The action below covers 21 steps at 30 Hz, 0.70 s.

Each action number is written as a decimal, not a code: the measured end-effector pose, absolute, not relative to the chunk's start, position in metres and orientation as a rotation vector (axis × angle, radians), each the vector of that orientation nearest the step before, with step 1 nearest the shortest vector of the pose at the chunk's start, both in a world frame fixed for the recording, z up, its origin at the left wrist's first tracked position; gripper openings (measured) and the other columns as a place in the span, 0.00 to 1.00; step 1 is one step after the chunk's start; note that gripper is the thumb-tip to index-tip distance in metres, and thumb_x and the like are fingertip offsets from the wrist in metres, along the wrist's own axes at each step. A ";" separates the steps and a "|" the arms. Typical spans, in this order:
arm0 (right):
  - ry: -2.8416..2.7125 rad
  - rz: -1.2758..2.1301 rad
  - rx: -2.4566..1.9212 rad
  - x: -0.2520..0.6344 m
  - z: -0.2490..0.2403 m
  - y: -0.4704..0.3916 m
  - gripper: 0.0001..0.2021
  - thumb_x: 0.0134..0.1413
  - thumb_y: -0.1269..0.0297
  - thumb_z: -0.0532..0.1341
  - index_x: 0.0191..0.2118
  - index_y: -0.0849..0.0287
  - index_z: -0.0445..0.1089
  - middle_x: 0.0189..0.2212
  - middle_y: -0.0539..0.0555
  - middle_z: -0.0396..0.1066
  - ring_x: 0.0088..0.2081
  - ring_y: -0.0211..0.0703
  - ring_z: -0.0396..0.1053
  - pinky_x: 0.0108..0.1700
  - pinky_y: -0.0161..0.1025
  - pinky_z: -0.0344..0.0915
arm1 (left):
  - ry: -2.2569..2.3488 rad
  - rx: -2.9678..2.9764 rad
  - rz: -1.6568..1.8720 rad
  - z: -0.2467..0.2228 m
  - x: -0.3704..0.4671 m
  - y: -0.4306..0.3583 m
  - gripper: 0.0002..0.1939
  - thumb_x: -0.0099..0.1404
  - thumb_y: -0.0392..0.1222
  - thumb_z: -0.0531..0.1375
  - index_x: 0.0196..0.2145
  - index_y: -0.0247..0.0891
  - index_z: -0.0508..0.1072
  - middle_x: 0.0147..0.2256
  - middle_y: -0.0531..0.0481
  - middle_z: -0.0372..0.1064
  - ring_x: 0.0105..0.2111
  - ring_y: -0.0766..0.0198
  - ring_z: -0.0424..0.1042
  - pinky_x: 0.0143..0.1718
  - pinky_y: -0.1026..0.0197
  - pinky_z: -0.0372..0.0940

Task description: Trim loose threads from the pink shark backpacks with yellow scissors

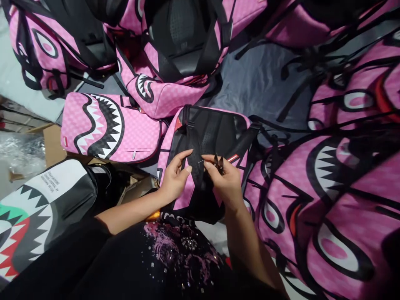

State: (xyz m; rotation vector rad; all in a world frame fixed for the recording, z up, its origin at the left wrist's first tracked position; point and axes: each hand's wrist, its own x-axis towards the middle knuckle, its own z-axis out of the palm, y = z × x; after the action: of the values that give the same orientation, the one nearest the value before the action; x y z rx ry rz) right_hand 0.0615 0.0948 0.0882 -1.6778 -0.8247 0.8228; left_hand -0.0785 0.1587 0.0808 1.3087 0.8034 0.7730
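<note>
A pink and black backpack (215, 125) lies in front of me, its black padded back facing up. My left hand (175, 177) is at its left side, the fingers curled at the edge of a black shoulder strap (196, 160), with thumb and forefinger tips a little apart. My right hand (226, 179) is closed over the strap's other side. Its thumb and forefinger pinch a thin pale thread (201, 161). Small dark thread snips (219, 162) sit in the same hand, their pointed blades sticking up past the fingers. The palm side of both hands is hidden.
A pink backpack with a shark mouth (106, 127) lies to the left. More pink backpacks (337, 200) crowd the right side, and others (184, 37) stand behind. A black backpack (75, 187) is at lower left, near a cardboard box (52, 146). Grey cloth (256, 79) covers the surface.
</note>
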 end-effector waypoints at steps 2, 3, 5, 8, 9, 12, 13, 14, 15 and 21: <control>-0.908 0.842 -1.665 0.069 0.091 0.099 0.08 0.54 0.59 0.62 0.36 0.57 0.74 0.26 0.49 0.70 0.27 0.38 0.66 0.31 0.35 0.65 | 0.820 1.345 0.755 0.085 -0.077 0.160 0.22 0.67 0.44 0.57 0.58 0.41 0.63 0.59 0.44 0.63 0.60 0.58 0.62 0.63 0.52 0.56; -0.933 0.846 -1.665 0.071 0.092 0.101 0.07 0.54 0.60 0.62 0.34 0.57 0.73 0.24 0.48 0.69 0.26 0.37 0.66 0.30 0.35 0.64 | 0.834 1.366 0.748 0.087 -0.076 0.160 0.23 0.67 0.45 0.57 0.59 0.42 0.61 0.60 0.44 0.62 0.61 0.58 0.61 0.63 0.52 0.56; -0.984 0.820 -1.680 0.072 0.092 0.105 0.06 0.55 0.61 0.60 0.31 0.56 0.70 0.23 0.47 0.68 0.25 0.37 0.65 0.30 0.34 0.64 | 0.884 1.429 0.741 0.088 -0.071 0.159 0.27 0.67 0.46 0.58 0.61 0.43 0.58 0.62 0.44 0.58 0.63 0.57 0.58 0.64 0.51 0.54; -1.095 0.703 -1.706 0.072 0.091 0.107 0.04 0.56 0.64 0.58 0.31 0.56 0.67 0.26 0.49 0.70 0.29 0.40 0.68 0.34 0.35 0.65 | 0.985 1.520 0.761 0.087 -0.063 0.155 0.35 0.62 0.48 0.64 0.62 0.43 0.55 0.62 0.43 0.56 0.63 0.55 0.56 0.65 0.51 0.52; -1.131 0.672 -1.711 0.072 0.091 0.107 0.03 0.56 0.65 0.57 0.31 0.55 0.66 0.27 0.49 0.71 0.30 0.40 0.68 0.35 0.36 0.65 | 1.010 1.532 0.773 0.086 -0.060 0.154 0.36 0.61 0.48 0.65 0.62 0.43 0.55 0.62 0.44 0.57 0.63 0.55 0.56 0.65 0.51 0.53; -1.211 0.651 -1.730 0.074 0.092 0.106 0.04 0.57 0.67 0.56 0.31 0.55 0.64 0.24 0.48 0.68 0.27 0.40 0.67 0.34 0.35 0.63 | 1.033 1.566 0.794 0.088 -0.056 0.152 0.31 0.64 0.45 0.61 0.61 0.43 0.56 0.60 0.44 0.59 0.61 0.57 0.59 0.64 0.51 0.54; -1.227 0.649 -1.740 0.074 0.092 0.106 0.04 0.58 0.67 0.56 0.31 0.55 0.64 0.24 0.48 0.67 0.27 0.39 0.66 0.34 0.35 0.63 | 1.034 1.611 0.784 0.090 -0.056 0.152 0.29 0.66 0.44 0.59 0.62 0.43 0.57 0.59 0.45 0.60 0.61 0.57 0.60 0.63 0.51 0.55; -1.243 0.643 -1.743 0.075 0.092 0.107 0.04 0.58 0.67 0.55 0.31 0.55 0.63 0.24 0.48 0.68 0.27 0.40 0.67 0.34 0.35 0.63 | 1.041 1.679 0.766 0.093 -0.056 0.152 0.27 0.67 0.43 0.58 0.61 0.43 0.58 0.59 0.45 0.60 0.60 0.57 0.60 0.63 0.50 0.55; -1.262 0.630 -1.740 0.075 0.091 0.107 0.04 0.58 0.66 0.55 0.31 0.55 0.63 0.25 0.49 0.69 0.28 0.40 0.68 0.35 0.35 0.64 | 1.057 1.766 0.743 0.095 -0.056 0.152 0.25 0.67 0.41 0.57 0.60 0.44 0.60 0.58 0.45 0.61 0.59 0.56 0.61 0.62 0.50 0.56; -1.312 0.569 -1.718 0.073 0.082 0.111 0.04 0.60 0.65 0.55 0.34 0.55 0.65 0.29 0.52 0.73 0.30 0.42 0.71 0.35 0.36 0.64 | 1.157 2.119 0.731 0.102 -0.060 0.159 0.11 0.65 0.40 0.59 0.45 0.42 0.74 0.56 0.43 0.61 0.62 0.51 0.56 0.61 0.44 0.56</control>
State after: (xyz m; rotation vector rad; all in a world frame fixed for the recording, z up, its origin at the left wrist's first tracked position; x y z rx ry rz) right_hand 0.0727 0.1111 0.0822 -1.7184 -1.3120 0.5694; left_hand -0.0598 0.1586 0.1020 2.1188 1.1573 0.7309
